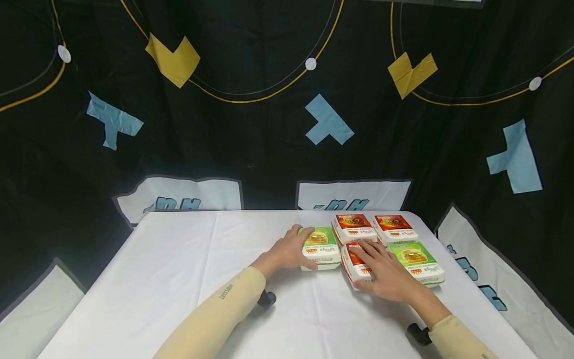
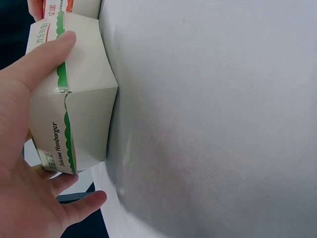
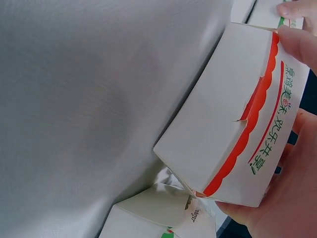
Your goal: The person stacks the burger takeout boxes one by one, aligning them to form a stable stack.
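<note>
In the head view my left hand (image 1: 287, 252) grips a green-and-white hamburger box (image 1: 320, 254), thumb on its near side and fingers around the far side. The left wrist view shows that thumb pressed to the white side of the same box (image 2: 89, 64). My right hand (image 1: 389, 274) lies over a red-and-white hamburger box (image 1: 352, 267) just to the right and holds it across the top, covering much of its lid. Its thumb is at one edge of the red box (image 3: 223, 109) in the right wrist view. Both boxes rest on the table.
Behind the held red box sit two more red-topped boxes, one at left (image 1: 354, 232) and one at right (image 1: 395, 229). Another green-topped box (image 1: 417, 262) lies beside my right hand. A white cloth covers the table (image 1: 179, 279); a black curtain (image 1: 251, 144) hangs behind.
</note>
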Demonstrator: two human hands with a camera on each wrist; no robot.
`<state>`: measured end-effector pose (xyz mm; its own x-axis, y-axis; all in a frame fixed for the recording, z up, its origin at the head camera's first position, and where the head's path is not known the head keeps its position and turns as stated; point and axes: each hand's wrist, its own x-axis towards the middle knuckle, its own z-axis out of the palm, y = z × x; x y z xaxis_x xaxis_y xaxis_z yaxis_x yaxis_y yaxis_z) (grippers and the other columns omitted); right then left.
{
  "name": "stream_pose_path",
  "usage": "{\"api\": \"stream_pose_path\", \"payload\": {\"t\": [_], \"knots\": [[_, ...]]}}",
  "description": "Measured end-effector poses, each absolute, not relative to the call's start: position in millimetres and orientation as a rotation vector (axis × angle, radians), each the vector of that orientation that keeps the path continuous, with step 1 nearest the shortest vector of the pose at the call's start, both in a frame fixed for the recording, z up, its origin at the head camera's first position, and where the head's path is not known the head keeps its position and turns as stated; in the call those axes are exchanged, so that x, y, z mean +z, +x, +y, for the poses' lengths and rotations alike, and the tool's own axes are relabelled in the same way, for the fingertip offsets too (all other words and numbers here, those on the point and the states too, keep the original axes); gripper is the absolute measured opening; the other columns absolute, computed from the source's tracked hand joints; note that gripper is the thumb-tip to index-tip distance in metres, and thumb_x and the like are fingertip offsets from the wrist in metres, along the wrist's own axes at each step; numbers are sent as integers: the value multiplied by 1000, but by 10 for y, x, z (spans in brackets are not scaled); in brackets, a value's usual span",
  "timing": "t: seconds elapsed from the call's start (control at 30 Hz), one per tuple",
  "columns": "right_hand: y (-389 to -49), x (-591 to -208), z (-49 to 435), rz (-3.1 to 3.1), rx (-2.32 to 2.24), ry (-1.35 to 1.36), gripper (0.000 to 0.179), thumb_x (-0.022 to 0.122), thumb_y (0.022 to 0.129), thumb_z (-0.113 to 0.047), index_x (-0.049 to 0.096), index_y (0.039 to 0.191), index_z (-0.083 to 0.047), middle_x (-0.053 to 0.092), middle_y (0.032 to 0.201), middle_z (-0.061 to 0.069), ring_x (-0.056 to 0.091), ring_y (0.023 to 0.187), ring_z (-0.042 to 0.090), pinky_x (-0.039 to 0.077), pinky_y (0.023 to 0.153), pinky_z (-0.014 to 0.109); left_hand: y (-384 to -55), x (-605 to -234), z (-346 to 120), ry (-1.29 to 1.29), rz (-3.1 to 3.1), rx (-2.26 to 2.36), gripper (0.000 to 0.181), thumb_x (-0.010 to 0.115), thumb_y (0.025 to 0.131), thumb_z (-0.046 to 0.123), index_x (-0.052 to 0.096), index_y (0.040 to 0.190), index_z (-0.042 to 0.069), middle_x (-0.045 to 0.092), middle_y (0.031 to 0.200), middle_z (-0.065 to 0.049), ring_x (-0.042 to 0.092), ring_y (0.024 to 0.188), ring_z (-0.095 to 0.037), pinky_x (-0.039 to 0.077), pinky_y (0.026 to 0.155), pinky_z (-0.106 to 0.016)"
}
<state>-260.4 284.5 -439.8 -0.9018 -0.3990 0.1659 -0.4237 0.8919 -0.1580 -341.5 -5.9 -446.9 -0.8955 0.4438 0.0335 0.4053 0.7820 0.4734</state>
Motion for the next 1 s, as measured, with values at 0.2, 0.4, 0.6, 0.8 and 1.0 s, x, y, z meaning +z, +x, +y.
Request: {"api": "stream_pose_path", "payload": {"t": [0.2,0.4,0.6,0.8,1.0], "knots": [[-2600,-4382,2835,-2931,292,645,85,69,84,-62,37,157,-31,30,164,7,21,151,43,27,107,77,-3421,-4466,-80,682,2897,699,103,84,70,56,33,156,32,36,152,-9,47,127,-24,48,99,-49],[-2599,-4358,2831,-2942,293,648,86,71,83,-61,37,156,-30,30,164,7,20,151,43,26,108,77,-3417,-4449,-126,695,2909,684,102,85,70,54,33,156,32,38,150,-8,46,125,-21,49,97,-46],[-2597,-4339,2821,-2934,265,667,91,78,80,-55,38,156,-28,31,164,8,20,151,42,27,108,76,-3406,-4441,-201,686,2920,693,103,85,69,54,34,156,31,38,150,-8,45,127,-22,49,95,-46],[-2606,-4348,2834,-2933,246,669,92,80,78,-54,38,156,-29,31,164,8,20,151,42,28,107,76,-3394,-4424,-275,677,2920,692,104,85,69,53,33,156,31,37,151,-8,44,129,-22,49,96,-46],[-2632,-4375,2869,-2912,226,676,94,80,76,-57,38,156,-29,31,163,7,22,150,40,29,106,76,-3384,-4418,-341,673,2929,689,104,86,69,52,33,156,31,38,150,-8,44,128,-22,49,94,-45]]}}
